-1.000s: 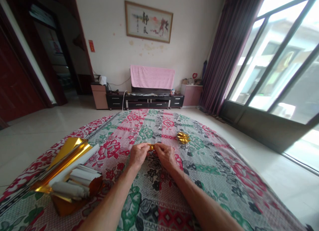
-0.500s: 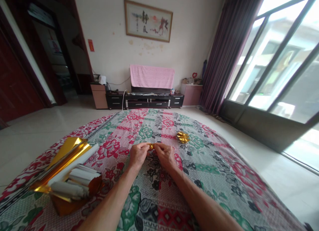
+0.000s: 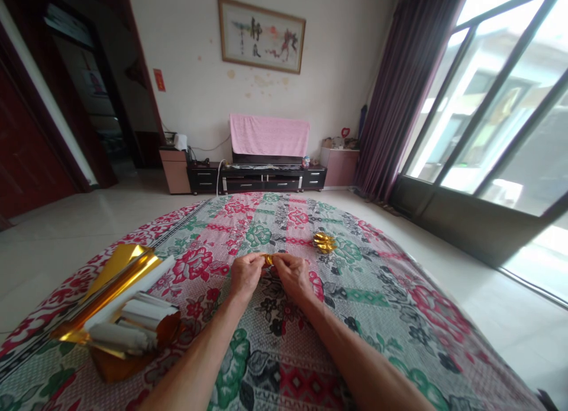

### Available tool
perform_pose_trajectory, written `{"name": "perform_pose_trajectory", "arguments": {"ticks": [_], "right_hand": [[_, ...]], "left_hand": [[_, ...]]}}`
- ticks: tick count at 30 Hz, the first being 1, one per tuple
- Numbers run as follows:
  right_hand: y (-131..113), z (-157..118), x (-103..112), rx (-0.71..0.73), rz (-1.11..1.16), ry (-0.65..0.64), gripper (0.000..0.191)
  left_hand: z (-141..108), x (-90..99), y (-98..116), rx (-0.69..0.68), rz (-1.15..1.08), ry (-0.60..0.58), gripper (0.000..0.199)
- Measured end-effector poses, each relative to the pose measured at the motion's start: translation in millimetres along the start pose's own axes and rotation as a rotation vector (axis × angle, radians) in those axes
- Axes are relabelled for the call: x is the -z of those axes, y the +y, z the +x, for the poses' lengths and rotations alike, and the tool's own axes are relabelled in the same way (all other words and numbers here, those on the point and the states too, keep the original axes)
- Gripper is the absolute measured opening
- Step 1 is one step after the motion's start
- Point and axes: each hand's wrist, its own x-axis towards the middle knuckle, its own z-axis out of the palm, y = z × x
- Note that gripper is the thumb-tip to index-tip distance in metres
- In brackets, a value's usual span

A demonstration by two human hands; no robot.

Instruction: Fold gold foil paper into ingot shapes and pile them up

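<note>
Both hands meet over the middle of the flowered cloth (image 3: 373, 346). My left hand (image 3: 247, 273) pinches one end of a small piece of gold foil (image 3: 268, 259), and my right hand (image 3: 290, 273) pinches its other end. The fingers cover most of this piece. Just beyond my right hand, to the right, lies a small pile of folded gold foil pieces (image 3: 325, 242). At the left of the cloth are gold foil sheets (image 3: 116, 268) and several white-backed rolls (image 3: 144, 314), away from both hands.
Past the cloth's far edge stands a low black cabinet (image 3: 248, 181) with a pink towel (image 3: 269, 135) above it. A framed picture (image 3: 261, 35) hangs on the wall. Purple curtains (image 3: 403, 86) and a large window are at the right.
The view has shifted very slightly. Both hands keep their pinch on the gold piece, with hardly any movement.
</note>
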Motion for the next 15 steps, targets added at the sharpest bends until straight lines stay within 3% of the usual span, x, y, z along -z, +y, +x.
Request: {"name": "perform_pose_trajectory", "arguments": {"ticks": [10, 15], "right_hand": [[1.3, 1.5, -0.4, -0.011, 0.058, -0.009, 0.035], [3.1, 1.9, -1.8, -0.060, 0.111, 0.010, 0.034]], "left_hand": [[-0.8, 11.8, 21.5, 0.242, -0.288, -0.156, 0.032], [-2.6, 14.2, 22.7, 0.243, -0.326, -0.173, 0.030]]}}
